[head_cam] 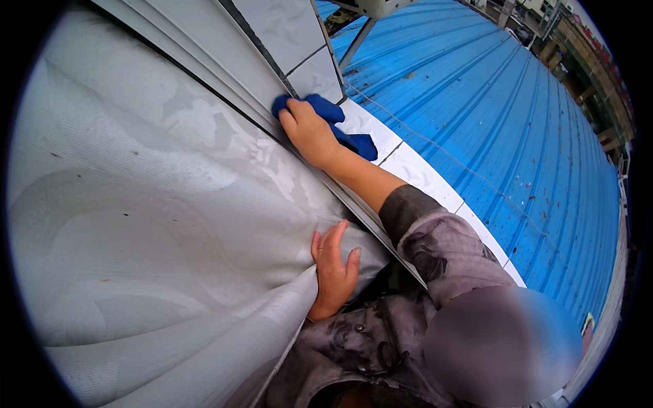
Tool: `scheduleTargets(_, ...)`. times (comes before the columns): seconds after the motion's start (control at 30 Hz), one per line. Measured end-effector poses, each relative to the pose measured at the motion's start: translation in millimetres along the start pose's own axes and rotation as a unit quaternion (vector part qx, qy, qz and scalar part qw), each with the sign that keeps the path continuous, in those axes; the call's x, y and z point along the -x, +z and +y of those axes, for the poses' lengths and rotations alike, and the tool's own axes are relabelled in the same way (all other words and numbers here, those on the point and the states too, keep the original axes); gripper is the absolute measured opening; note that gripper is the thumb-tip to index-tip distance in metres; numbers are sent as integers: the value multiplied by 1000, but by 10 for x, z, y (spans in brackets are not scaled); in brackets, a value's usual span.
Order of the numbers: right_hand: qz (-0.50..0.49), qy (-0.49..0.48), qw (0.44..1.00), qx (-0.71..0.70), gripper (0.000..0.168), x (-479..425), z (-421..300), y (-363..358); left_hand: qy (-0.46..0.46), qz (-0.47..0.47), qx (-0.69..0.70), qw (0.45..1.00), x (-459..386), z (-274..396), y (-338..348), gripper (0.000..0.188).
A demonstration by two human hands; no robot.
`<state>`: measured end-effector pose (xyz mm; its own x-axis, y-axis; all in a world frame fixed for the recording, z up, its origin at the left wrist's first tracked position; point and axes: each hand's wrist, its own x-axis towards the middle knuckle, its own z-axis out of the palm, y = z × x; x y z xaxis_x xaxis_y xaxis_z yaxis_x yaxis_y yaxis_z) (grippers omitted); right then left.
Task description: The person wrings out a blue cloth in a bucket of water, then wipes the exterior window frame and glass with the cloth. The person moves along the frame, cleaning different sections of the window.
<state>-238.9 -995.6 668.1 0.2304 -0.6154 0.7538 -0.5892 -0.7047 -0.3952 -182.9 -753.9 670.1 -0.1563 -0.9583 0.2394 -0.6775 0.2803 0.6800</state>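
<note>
My right hand (pixel 308 130) presses a crumpled dark blue cloth (pixel 325 108) against the window frame (pixel 240 76), where it meets the tiled sill. Part of the cloth hangs loose past my wrist onto the white tiles (pixel 375 122). Lower down, near my chest, my left hand (pixel 336 278) is raised with its fingers apart and nothing gripped. A pale grey patterned curtain (pixel 168 219) touches that hand, and its edge drapes across the wrist. The curtain hides my left forearm.
Beyond the sill lies a blue corrugated metal roof (pixel 474 117), with a thin wire (pixel 438 148) running along it. A metal bracket (pixel 357 43) holds a pale unit at the top. Building structures (pixel 566 61) stand at the far right. A blurred round patch covers the lower right.
</note>
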Motion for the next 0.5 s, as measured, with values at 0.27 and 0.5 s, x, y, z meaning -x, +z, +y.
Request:
scheduleTargets(0.27,-229,104,966,56,13,368,459,-87,12,4,15,1000,7,-63,50,53)
scheduleTargets(0.5,149,200,966,-69,18,5,811,-450,23,-1,17,1000,8,-33,77,51)
